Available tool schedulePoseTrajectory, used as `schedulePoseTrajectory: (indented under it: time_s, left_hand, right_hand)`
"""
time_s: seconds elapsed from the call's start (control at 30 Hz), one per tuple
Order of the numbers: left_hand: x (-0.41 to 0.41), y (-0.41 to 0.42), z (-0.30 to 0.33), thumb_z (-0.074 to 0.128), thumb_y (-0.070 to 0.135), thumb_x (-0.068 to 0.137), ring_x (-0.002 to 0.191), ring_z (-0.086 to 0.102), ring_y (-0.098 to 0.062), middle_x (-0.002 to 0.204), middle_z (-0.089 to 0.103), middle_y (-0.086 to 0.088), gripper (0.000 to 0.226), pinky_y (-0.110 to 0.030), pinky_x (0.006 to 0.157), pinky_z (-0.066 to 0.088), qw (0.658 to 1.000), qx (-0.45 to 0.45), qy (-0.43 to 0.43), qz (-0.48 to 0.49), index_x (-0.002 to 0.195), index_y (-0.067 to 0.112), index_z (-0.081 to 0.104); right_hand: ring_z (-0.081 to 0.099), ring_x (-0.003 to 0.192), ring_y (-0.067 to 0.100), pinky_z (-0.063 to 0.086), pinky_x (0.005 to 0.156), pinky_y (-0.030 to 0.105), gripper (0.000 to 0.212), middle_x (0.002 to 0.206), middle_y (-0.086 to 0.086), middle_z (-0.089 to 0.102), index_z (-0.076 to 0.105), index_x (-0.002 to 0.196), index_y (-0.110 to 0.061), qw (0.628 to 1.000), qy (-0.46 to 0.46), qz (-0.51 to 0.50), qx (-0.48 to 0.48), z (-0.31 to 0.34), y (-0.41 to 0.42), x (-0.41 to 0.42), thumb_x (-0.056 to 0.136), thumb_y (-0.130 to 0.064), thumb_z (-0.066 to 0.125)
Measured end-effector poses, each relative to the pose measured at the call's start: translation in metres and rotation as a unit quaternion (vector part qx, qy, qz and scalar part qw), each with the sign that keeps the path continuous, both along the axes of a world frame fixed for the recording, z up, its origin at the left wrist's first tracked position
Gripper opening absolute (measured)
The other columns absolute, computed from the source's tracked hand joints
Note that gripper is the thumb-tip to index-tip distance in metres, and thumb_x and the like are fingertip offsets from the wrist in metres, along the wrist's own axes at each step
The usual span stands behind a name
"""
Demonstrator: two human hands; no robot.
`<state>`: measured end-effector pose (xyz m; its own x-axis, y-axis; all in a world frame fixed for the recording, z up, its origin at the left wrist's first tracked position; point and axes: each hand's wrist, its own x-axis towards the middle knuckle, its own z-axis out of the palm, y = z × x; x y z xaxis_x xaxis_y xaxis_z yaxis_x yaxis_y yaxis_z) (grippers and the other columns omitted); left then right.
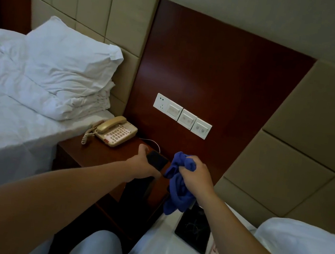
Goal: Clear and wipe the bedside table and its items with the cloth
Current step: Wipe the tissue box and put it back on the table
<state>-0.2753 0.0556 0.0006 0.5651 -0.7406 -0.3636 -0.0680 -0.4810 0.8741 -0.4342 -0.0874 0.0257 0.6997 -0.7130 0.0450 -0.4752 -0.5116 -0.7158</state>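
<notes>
- Hands: left hand (143, 163) gripped a black flat object (156, 160) over the desk (102, 154); right hand (195, 174) clenched the blue cloth (177, 190), which hung below the fist.
- Telephone (114, 131) stood on the desk beyond the left hand.
- Dark tablet (193, 227) lay on the bed (157, 250) beneath the right wrist.

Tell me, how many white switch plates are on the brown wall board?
3, side by side above the bedside table: the left plate with a socket, the middle plate, and the right plate. None looks hidden.
</notes>
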Motion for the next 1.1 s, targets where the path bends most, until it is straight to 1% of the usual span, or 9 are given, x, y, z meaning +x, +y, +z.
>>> schedulePoseTrajectory:
  time_s: [0.1,0.2,0.3,0.47,0.57,0.67,0.73,0.9,1.1]
  left_hand:
    - [-0.005,0.002,0.003,0.091,0.023,0.072,0.104,0.06,-0.022,0.123,0.051,-0.003,0.11,-0.036,0.083,0.057,0.998,-0.024,-0.022,-0.051,0.148,0.042,0.014]
    - [-0.005,0.013,-0.003,0.091,0.029,0.072,0.116,0.055,-0.025,0.142,0.045,-0.007,0.12,-0.041,0.097,0.055,0.986,0.029,-0.086,-0.14,0.154,0.046,0.005]
    - [-0.001,0.027,-0.008,0.087,0.035,0.077,0.119,0.056,-0.027,0.147,0.047,-0.009,0.127,-0.04,0.097,0.054,0.964,0.099,-0.148,-0.195,0.159,0.04,-0.01]
    - [0.01,0.044,-0.014,0.084,0.05,0.078,0.136,0.049,-0.03,0.161,0.038,-0.01,0.138,-0.039,0.109,0.045,0.945,0.142,-0.212,-0.203,0.159,0.022,-0.026]
    - [0.006,0.048,-0.024,0.077,0.057,0.083,0.122,0.059,-0.029,0.145,0.055,-0.014,0.138,-0.034,0.095,0.048,0.925,0.14,-0.283,-0.209,0.156,0.01,-0.029]
    - [0.002,0.048,-0.031,0.074,0.061,0.084,0.113,0.063,-0.029,0.132,0.062,-0.013,0.132,-0.034,0.09,0.05,0.915,0.124,-0.331,-0.196,0.159,0.003,-0.019]
    - [0.005,0.049,-0.034,0.074,0.062,0.082,0.112,0.062,-0.028,0.13,0.061,-0.013,0.13,-0.039,0.094,0.053,0.917,0.124,-0.331,-0.186,0.16,0.005,-0.014]
    - [0.014,0.063,-0.037,0.072,0.065,0.082,0.098,0.061,-0.023,0.112,0.061,-0.006,0.129,-0.039,0.085,0.057,0.913,0.153,-0.319,-0.204,0.16,0.014,-0.017]
    - [0.017,0.075,-0.046,0.073,0.063,0.083,0.106,0.061,-0.024,0.126,0.061,-0.008,0.128,-0.04,0.091,0.057,0.924,0.147,-0.299,-0.188,0.159,0.016,-0.019]
  right_hand:
    - [0.065,0.088,0.021,0.052,0.068,0.034,0.027,0.117,0.005,0.059,0.054,0.114,-0.043,1.0,-0.001,-0.009,-0.013,0.014,-0.007,-0.008,0.093,-0.029,0.062]
    - [0.066,0.088,0.021,0.057,0.073,0.038,0.026,0.114,0.005,0.061,0.055,0.109,-0.043,1.0,-0.007,-0.003,-0.016,0.023,-0.007,-0.007,0.092,-0.025,0.063]
    - [0.065,0.091,0.02,0.055,0.072,0.035,0.027,0.112,0.005,0.062,0.055,0.111,-0.041,0.999,0.015,0.041,-0.015,0.023,0.004,0.009,0.093,-0.022,0.062]
    - [0.065,0.093,0.024,0.058,0.085,0.047,0.025,0.11,0.004,0.062,0.059,0.106,-0.04,0.985,0.119,0.121,-0.024,0.01,0.031,0.055,0.082,-0.039,0.059]
    - [0.065,0.094,0.022,0.055,0.089,0.044,0.025,0.105,0.003,0.066,0.061,0.099,-0.032,0.97,0.196,0.144,0.012,0.006,0.046,0.077,0.086,-0.053,0.064]
    - [0.062,0.097,0.025,0.053,0.081,0.039,0.038,0.113,0.002,0.059,0.059,0.109,-0.035,0.964,0.228,0.12,-0.065,-0.006,0.049,0.09,0.086,-0.065,0.058]
    - [0.06,0.102,0.028,0.051,0.084,0.04,0.041,0.119,0.004,0.053,0.058,0.119,-0.037,0.966,0.222,0.092,-0.094,-0.018,0.045,0.092,0.089,-0.065,0.052]
    - [0.057,0.103,0.036,0.049,0.095,0.048,0.046,0.129,0.013,0.046,0.052,0.13,-0.028,0.958,0.266,0.04,-0.096,-0.06,0.022,0.081,0.096,-0.056,0.039]
    - [0.055,0.104,0.039,0.049,0.095,0.049,0.051,0.13,0.015,0.044,0.052,0.127,-0.026,0.957,0.277,0.022,-0.079,-0.072,0.018,0.078,0.091,-0.058,0.035]
